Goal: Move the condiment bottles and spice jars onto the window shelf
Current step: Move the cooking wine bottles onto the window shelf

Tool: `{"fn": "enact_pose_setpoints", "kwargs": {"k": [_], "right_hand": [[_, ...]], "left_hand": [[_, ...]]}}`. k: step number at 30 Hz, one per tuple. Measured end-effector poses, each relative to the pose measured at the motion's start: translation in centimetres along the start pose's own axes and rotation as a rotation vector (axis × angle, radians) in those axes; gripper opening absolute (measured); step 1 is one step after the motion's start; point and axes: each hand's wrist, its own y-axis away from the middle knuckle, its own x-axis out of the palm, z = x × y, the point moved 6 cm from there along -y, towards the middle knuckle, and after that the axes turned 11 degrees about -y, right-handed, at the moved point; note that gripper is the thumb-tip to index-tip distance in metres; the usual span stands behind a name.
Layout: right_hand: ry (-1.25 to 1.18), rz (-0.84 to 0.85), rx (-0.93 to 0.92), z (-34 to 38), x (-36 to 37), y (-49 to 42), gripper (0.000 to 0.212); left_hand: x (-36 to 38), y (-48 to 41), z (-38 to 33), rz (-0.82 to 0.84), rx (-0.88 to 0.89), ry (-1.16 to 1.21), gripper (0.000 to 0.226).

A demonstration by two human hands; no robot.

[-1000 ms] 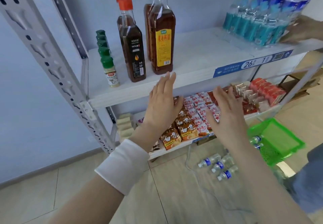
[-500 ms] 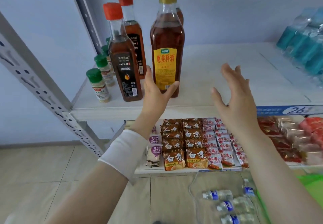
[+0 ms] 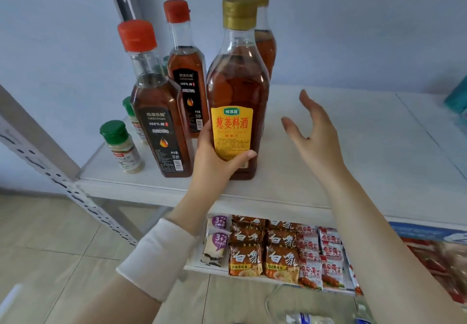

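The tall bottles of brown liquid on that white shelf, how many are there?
4, all upright: a gold-capped one with a yellow label in the left hand, a gold-capped one behind it, and two red-capped ones, front and back. Others may be hidden.

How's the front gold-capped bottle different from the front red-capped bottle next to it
The gold-capped bottle is taller and wider, with a yellow label, and the left hand grips it. The red-capped bottle is slimmer, black-labelled and untouched. Both stand upright on the shelf holding amber-brown liquid.
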Motion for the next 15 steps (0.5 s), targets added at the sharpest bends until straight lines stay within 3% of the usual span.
{"fn": "enact_pose_setpoints", "kwargs": {"k": [5, 11, 15], "right_hand": [[-0.1, 0.155, -0.017, -0.7, 2.3, -4.4, 0.069], [-0.343, 0.329, 0.045, -2.2, 5.7, -7.1, 0.085], [-0.509, 0.393, 0.078, -2.3, 7.0, -8.3, 0.078]], "left_hand": [[-0.3, 0.8, -0.2, -0.126, -0.046, -0.015, 0.079], [-0.2, 1.8, -0.7, -0.203, -0.128, 0.023, 0.095], [-0.5, 1.5, -1.0, -0.211, -0.146, 0.066, 0.103]]}}
